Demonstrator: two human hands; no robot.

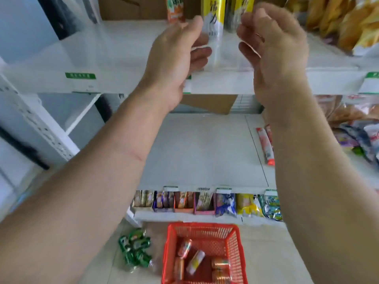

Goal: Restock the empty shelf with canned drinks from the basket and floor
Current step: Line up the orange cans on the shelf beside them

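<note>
Both hands, left [176, 58] and right [274, 50], are held loosely curled and empty beside the yellow cans [213, 19] on the upper shelf [123, 50]. Cans should be aligned upright; more are left in the red basket [235, 242] and the green ones [134, 249] on the floor.

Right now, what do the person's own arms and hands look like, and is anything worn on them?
Both forearms are bare as far as the frame shows: no sleeves, gloves or watch in view. The left hand shows no ring. On the right hand a thin reddish line crosses one finger; it is too blurred to tell whether it is a ring. The left forearm carries a short reddish scratch on its inner side.
</note>
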